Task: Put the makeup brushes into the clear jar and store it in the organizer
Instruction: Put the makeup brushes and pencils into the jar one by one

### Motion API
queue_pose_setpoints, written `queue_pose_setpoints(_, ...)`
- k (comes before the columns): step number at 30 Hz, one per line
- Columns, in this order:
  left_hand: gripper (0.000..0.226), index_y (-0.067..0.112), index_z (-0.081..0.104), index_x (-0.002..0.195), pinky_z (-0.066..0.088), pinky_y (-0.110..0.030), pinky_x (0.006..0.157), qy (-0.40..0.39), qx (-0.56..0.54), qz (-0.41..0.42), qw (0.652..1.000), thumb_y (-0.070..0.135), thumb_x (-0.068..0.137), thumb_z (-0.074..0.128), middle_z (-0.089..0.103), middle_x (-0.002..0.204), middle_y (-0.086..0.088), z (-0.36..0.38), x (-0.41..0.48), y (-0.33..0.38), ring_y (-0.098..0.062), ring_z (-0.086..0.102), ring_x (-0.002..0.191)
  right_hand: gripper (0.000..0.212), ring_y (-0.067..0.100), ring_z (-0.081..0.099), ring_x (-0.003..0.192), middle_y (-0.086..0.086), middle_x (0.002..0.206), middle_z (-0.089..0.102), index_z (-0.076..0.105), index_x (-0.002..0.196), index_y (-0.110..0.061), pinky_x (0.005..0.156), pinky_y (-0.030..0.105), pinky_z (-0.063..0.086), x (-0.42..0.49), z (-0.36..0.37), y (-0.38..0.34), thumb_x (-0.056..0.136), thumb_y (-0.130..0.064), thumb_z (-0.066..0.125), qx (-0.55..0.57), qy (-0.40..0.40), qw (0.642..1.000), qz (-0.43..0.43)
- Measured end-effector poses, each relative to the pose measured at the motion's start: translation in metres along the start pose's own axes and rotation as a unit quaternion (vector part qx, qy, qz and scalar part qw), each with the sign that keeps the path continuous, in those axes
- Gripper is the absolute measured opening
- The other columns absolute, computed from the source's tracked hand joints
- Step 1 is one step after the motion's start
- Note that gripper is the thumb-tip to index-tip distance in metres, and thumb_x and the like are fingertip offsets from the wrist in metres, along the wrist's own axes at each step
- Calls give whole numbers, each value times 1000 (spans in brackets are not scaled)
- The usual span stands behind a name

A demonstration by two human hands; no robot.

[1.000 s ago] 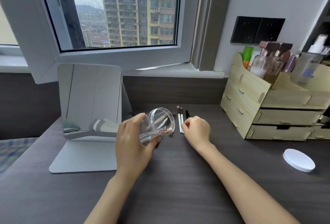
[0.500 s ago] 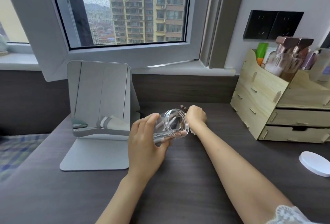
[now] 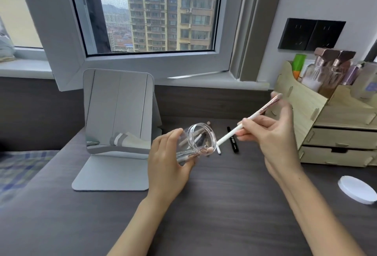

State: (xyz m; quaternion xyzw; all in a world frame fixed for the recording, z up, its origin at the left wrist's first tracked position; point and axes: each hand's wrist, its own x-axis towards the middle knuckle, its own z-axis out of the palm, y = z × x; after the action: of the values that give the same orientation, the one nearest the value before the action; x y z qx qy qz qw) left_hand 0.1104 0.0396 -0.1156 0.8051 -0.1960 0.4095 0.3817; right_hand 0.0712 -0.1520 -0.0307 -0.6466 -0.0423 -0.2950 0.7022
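Note:
My left hand (image 3: 169,160) grips the clear jar (image 3: 196,143), tilted with its mouth facing right; several brushes lie inside it. A white-handled makeup brush (image 3: 250,118) with a rose-gold ferrule is pinched in my right hand (image 3: 271,137), its handle end pointing down-left, just right of the jar's mouth. Another white brush end (image 3: 218,151) and a black pen-like stick (image 3: 232,139) lie on the desk behind the jar. The wooden organizer (image 3: 306,113) stands at the right, against the wall.
A standing mirror (image 3: 118,111) is left of the jar. The jar's white lid (image 3: 357,189) lies at the right near the desk edge. Bottles (image 3: 326,72) fill the organizer's top compartments. The window sill runs behind the dark desk (image 3: 224,204).
My right hand has lifted a white brush off the desk and swung it up toward the jar's mouth. My left hand keeps the jar tilted in about the same spot.

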Motion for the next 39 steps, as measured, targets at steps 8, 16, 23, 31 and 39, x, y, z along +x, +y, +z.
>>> queue_pose_setpoints(8, 74, 11, 53, 118, 38, -22, 84, -24, 1, 8, 1000, 19, 54, 90, 63, 109, -4, -4, -4, 5, -19, 49, 98, 80, 18, 70, 58, 3, 79, 68, 25, 138, -45, 58, 28, 60, -37, 22, -17, 84, 5, 58, -36, -21, 980, -195)
queue_pose_setpoints(16, 75, 11, 52, 119, 38, -22, 82, -31, 6, 12, 999, 17, 54, 89, 63, 110, -5, -5, -3, 5, -18, 49, 100, 9, 5, 67, 65, -5, 75, 69, 67, 96, -14, 60, 22, 54, -49, 34, 23, 89, -12, 62, -248, -17, 946, -209)
queue_pose_setpoints(23, 74, 12, 51, 119, 35, -20, 85, -31, 15, 25, 999, 19, 55, 88, 63, 112, -6, -4, -3, 1, -19, 48, 101, 24, 15, 54, 79, -3, 80, 66, 75, 92, -20, 72, 20, 42, -37, 17, 36, 90, -30, 54, -335, -94, 909, -229)
queue_pose_setpoints(31, 80, 16, 49, 120, 35, -19, 83, -14, 12, 0, 1000, 15, 51, 89, 63, 107, -5, -5, -1, -3, -19, 49, 97, 45, 34, 55, 111, 15, 120, 59, 57, 117, -8, 84, 37, 47, 37, -18, 104, 90, -43, 54, -671, -13, 728, 140)
queue_pose_setpoints(39, 77, 11, 53, 119, 35, -19, 83, -21, 11, -2, 1000, 13, 50, 89, 63, 108, -5, -3, -1, -5, -17, 46, 99, 23, 30, 65, 78, 16, 80, 70, 71, 81, -3, 57, 26, 40, 48, -24, 101, 88, -19, 57, -462, 34, 867, 184)
